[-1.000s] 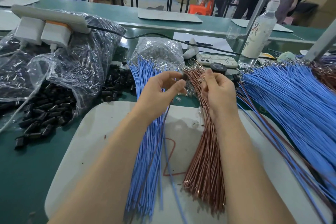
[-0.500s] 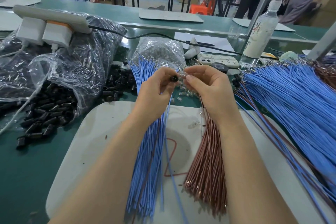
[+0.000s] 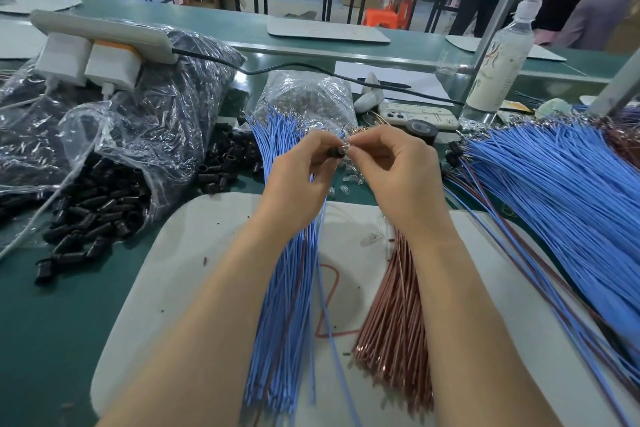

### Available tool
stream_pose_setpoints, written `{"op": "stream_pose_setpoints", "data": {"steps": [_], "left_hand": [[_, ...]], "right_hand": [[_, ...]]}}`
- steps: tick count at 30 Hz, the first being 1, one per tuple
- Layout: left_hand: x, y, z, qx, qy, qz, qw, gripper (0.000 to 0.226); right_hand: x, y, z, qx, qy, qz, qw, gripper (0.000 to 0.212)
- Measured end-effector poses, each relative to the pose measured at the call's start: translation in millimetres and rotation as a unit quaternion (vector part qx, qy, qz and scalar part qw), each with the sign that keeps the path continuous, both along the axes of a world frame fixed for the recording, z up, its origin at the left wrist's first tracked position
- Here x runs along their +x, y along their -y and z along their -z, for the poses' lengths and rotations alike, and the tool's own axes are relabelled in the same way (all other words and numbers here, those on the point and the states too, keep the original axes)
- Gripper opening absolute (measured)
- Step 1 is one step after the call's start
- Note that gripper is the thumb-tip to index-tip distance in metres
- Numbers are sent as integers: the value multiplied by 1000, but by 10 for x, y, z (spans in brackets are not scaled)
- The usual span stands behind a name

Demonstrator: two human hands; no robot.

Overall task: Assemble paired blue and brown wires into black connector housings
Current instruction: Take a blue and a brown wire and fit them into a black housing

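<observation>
Head cam only, so one angle to go on. Left hand (image 3: 304,180) is pinching a small black housing (image 3: 335,151) between thumb and fingertips. Right hand (image 3: 398,173) is pinched tight on what looks like a wire end (image 3: 347,148), shiny tip, too small to say which colour. The bit that matters: the housing sits just left of the right fingertips, basically touching, lying sideways with its open mouth facing the right hand, so I'd guess the push goes straight leftward along that line. Blue wires (image 3: 280,305) run down under the left wrist and brown wires (image 3: 394,322) under the right wrist, both on a white mat (image 3: 166,270). Loose housings (image 3: 97,215) are spilled well off to the left of the left hand. Writing-wise, there's only a red mark (image 3: 329,302) between the forearms that reads like a 2. The bottle (image 3: 498,62) beyond the right hand has artwork but nothing I can read.
</observation>
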State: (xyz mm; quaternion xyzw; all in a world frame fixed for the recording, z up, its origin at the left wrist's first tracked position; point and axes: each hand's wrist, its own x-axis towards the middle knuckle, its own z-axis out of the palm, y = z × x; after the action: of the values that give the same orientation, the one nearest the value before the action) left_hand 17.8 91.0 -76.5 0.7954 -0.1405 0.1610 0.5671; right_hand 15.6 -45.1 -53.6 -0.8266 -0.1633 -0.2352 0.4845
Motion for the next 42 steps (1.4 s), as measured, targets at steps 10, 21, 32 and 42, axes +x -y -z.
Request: {"op": "stream_pose_setpoints", "data": {"steps": [10, 21, 32, 42], "left_hand": [[-8, 4, -17, 86, 30, -29, 995, 19], [-15, -12, -21, 135, 42, -56, 988, 15], [1, -29, -4, 114, -15, 4, 993, 11], [1, -16, -17, 41, -68, 47, 996, 6]], "right_hand": [[0, 4, -13, -56, 0, 30, 998, 12], [2, 77, -65, -19, -53, 27, 998, 11], [51, 134, 3, -22, -134, 7, 991, 8], [96, 111, 65, 108, -153, -32, 982, 16]]}}
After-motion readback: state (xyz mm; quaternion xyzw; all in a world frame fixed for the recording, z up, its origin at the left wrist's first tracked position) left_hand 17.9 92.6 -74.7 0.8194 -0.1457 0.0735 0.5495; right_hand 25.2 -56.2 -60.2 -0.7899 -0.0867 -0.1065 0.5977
